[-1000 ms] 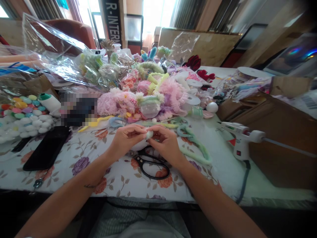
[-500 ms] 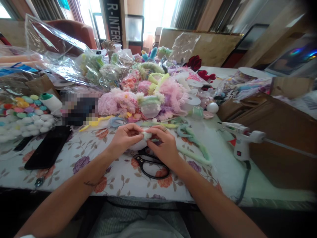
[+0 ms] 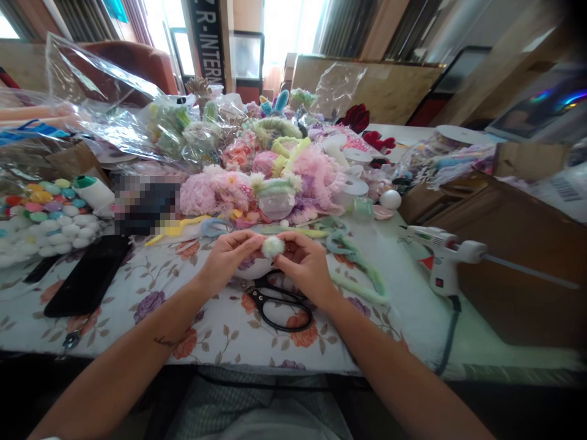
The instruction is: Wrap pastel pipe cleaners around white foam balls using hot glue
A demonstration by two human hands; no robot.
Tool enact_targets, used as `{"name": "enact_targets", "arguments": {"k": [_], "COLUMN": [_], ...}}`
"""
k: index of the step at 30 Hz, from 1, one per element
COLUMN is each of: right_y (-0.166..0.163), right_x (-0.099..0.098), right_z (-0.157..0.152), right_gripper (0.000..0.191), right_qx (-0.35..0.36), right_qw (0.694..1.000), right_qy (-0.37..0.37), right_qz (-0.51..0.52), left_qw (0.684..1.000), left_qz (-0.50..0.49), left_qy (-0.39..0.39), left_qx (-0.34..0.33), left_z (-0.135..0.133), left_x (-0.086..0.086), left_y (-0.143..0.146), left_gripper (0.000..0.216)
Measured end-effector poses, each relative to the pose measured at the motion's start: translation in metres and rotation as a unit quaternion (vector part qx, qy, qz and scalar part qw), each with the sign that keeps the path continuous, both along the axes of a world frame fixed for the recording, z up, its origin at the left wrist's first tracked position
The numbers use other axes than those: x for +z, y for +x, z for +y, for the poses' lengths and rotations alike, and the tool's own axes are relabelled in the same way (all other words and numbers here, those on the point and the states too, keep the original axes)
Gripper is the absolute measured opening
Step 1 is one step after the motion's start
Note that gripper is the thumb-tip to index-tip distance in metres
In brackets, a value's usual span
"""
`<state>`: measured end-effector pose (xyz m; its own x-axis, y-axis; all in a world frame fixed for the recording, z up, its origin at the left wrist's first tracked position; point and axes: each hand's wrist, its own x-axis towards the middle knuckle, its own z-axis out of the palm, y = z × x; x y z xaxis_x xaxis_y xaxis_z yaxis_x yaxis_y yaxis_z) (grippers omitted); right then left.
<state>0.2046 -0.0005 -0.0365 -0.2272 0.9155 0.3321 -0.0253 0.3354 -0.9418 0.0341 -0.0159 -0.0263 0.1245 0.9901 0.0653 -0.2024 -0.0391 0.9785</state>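
Note:
Between my two hands is a small pale green and white fuzzy pom-pom (image 3: 273, 246). My left hand (image 3: 232, 255) pinches its left side with thumb and forefinger. On the other side, my right hand (image 3: 305, 263) grips it between thumb and curled fingers. Black-handled scissors (image 3: 280, 310) lie on the flowered cloth just below my hands, their blades partly hidden. A white rounded object (image 3: 252, 269) sits under my hands, mostly covered. Pale green fuzzy strips (image 3: 362, 287) curve across the cloth to the right of my right hand.
A white glue gun (image 3: 443, 256) stands at the right against a cardboard box (image 3: 513, 275). Pink fluffy craft pieces (image 3: 215, 189) and clear plastic bags heap along the back. At left lie a black phone (image 3: 87, 275) and a bag of coloured pom-poms (image 3: 55, 220).
The pom-pom shows more fully between my fingers now, rounder and fluffier. My fingertips have spread slightly apart around it. The view has shifted a little.

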Motion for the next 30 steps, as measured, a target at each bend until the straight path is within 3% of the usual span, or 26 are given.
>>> {"name": "enact_targets", "arguments": {"k": [3, 13, 18, 23, 30], "right_y": [0.0, -0.0002, 0.0005, 0.0016, 0.0012], "right_x": [-0.0008, -0.0017, 0.0033, 0.0032, 0.0006], "right_z": [0.0, -0.0055, -0.0054, -0.0074, -0.0082], "right_gripper": [0.021, 0.026, 0.027, 0.03, 0.028], "right_qx": [0.013, -0.023, -0.043, -0.046, -0.043], "right_qw": [1.0, 0.987, 0.984, 0.969, 0.98], "right_qy": [0.011, 0.132, 0.144, 0.203, 0.15], "right_qz": [-0.007, -0.09, -0.093, -0.131, -0.126], "left_qw": [0.999, 0.998, 0.998, 0.999, 0.999], "left_qz": [0.038, 0.014, 0.035, 0.01, 0.017], "left_qy": [0.0, 0.028, 0.035, 0.013, 0.01], "left_qx": [0.011, 0.05, 0.028, 0.039, 0.038], "left_z": [-0.0017, -0.0026, -0.002, -0.0012, -0.0033], "left_x": [0.003, 0.0045, 0.0032, 0.0015, 0.0016], "left_y": [-0.0004, 0.0047, 0.0019, 0.0029, 0.0052], "left_gripper": [0.023, 0.021, 0.017, 0.018, 0.019]}}
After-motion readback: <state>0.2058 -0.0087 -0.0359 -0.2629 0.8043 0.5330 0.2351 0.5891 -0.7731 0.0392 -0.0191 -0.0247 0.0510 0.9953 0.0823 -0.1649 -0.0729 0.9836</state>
